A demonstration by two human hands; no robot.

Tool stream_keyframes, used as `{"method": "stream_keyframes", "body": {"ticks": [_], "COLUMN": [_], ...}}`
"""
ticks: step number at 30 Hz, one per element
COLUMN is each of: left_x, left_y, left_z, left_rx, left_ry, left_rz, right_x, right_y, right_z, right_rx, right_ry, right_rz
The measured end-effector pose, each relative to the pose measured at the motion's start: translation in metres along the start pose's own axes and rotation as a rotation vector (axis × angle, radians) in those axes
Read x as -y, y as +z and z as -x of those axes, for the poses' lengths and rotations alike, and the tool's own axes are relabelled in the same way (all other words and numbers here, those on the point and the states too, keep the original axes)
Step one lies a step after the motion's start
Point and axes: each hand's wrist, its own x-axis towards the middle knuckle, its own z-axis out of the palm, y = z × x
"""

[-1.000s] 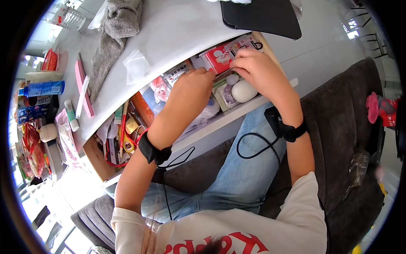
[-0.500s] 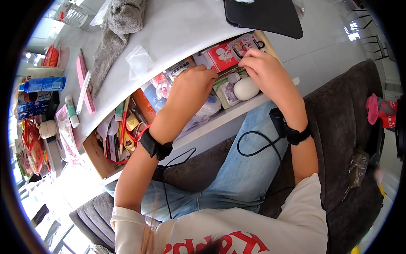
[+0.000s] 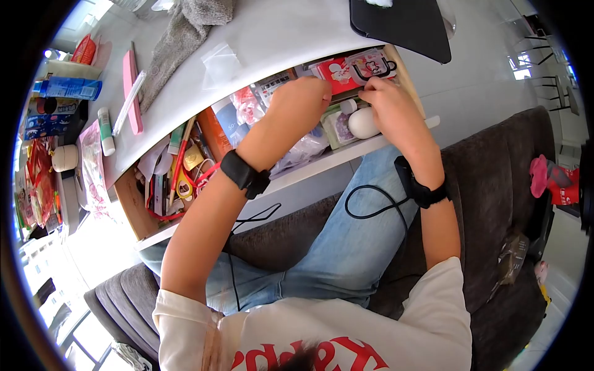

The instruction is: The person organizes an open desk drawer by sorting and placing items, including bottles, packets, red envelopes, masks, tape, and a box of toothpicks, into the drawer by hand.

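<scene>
Both my hands are inside an open drawer [image 3: 296, 176]. My left hand [image 3: 301, 102] is closed with its fingers curled, beside a red packet with white figures [image 3: 337, 73]. Its fingertips are partly hidden, and what they hold, if anything, cannot be made out. My right hand [image 3: 390, 106] is closed in a pinch just below a clear pink case with a black handle [image 3: 371, 65]. A dark strip shows between the two hands. Under my right hand lie a white egg-shaped object [image 3: 363, 123], a small white cap [image 3: 348, 106] and a packet with purple print [image 3: 338, 127].
The drawer's left part holds scissors [image 3: 184, 185], pens and an orange box [image 3: 213, 133]. On the table lie a grey towel [image 3: 179, 49], a clear plastic bag [image 3: 221, 62], a pink strip [image 3: 132, 93], a green-white tube [image 3: 106, 131] and a black board [image 3: 402, 28].
The view has shifted slightly. My right hand has moved down from the black handle, and the pink case now shows more fully. My left hand has come nearer the red packet.
</scene>
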Motion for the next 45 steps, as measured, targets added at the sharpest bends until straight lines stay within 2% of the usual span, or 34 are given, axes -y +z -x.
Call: {"method": "stream_keyframes", "body": {"ticks": [5, 8, 12, 18, 21, 24, 28, 30, 34, 40, 45], "left_x": [-0.001, 0.002, 0.000, 0.003, -0.017, -0.037, -0.037, -0.032, -0.016, -0.008, -0.004], "left_y": [0.002, 0.006, 0.008, -0.013, -0.057, -0.105, -0.132, -0.137, -0.134, -0.131, -0.132], "left_z": [-0.005, -0.005, -0.003, 0.012, 0.034, 0.070, 0.127, 0.153, 0.191, 0.219, 0.239], "left_rx": [-0.011, 0.046, 0.041, -0.013, -0.201, -0.210, -0.228, -0.230, -0.335, -0.378, -0.415], "left_ry": [0.046, 0.014, -0.043, 0.024, 0.034, -0.053, -0.186, -0.278, -0.299, -0.459, -0.445], "left_rz": [-0.104, -0.190, -0.215, 0.070, 0.204, 0.327, 0.365, 0.360, 0.341, 0.420, 0.365], "right_x": [0.013, 0.023, 0.022, 0.001, -0.001, 0.004, 0.008, 0.000, 0.001, 0.010, 0.017], "right_y": [0.003, -0.004, 0.004, 0.016, 0.015, 0.012, 0.008, 0.013, 0.013, 0.011, 0.009], "right_z": [-0.003, -0.004, -0.003, -0.003, -0.004, -0.010, -0.013, -0.012, -0.012, -0.014, -0.014], "right_rx": [-0.055, 0.001, -0.033, -0.034, -0.074, -0.075, -0.021, -0.097, -0.052, -0.030, -0.021], "right_ry": [-0.065, -0.049, -0.020, 0.061, 0.012, -0.011, 0.031, 0.016, 0.052, 0.044, 0.029], "right_rz": [-0.082, -0.091, -0.202, -0.310, -0.277, -0.186, -0.133, -0.141, -0.092, 0.014, 0.055]}}
